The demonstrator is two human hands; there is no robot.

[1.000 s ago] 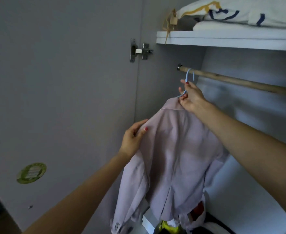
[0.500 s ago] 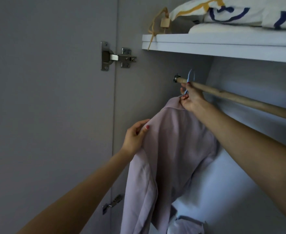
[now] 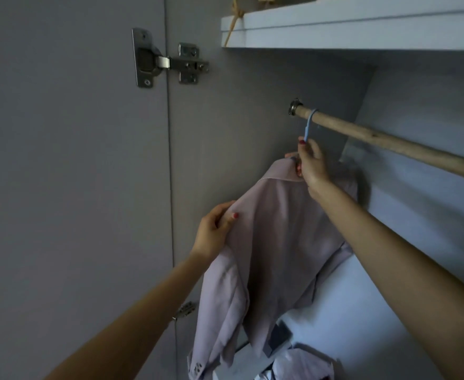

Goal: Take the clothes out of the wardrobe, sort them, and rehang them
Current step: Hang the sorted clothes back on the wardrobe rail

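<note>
— Where's the jacket (image 3: pixel 277 242) right now?

— Inside the wardrobe, at the left end of the wooden rail (image 3: pixel 384 138). It's a pale pink one on a light blue hanger (image 3: pixel 309 124), and the hook of the hanger is looped over the rail, just beside the metal socket (image 3: pixel 294 106) where the rail meets the side wall.

— And the hands?

— The right hand (image 3: pixel 311 164) is up at the collar, its grip grasping the neck of the hanger just below the hook, one finger stretched up along the blue plastic. The left hand (image 3: pixel 215 233) is lower, its grip pinching the near shoulder of the jacket, thumb over the cloth and fingers tucked behind.

— Is the jacket hanging straight?

— Not quite. The near shoulder is pulled outward towards the open door (image 3: pixel 71 187), and the sleeve droops down below that hand, buttons showing at the cuff.

— Anything else in there?

— A white shelf (image 3: pixel 362 31) just above the rail, with a tan cord (image 3: pixel 232 26) dangling over its left edge. The door hinge (image 3: pixel 167 61) sits well to the left. Down at the bottom there's some crumpled pale clothing (image 3: pixel 299 363), too dim to make out.
</note>
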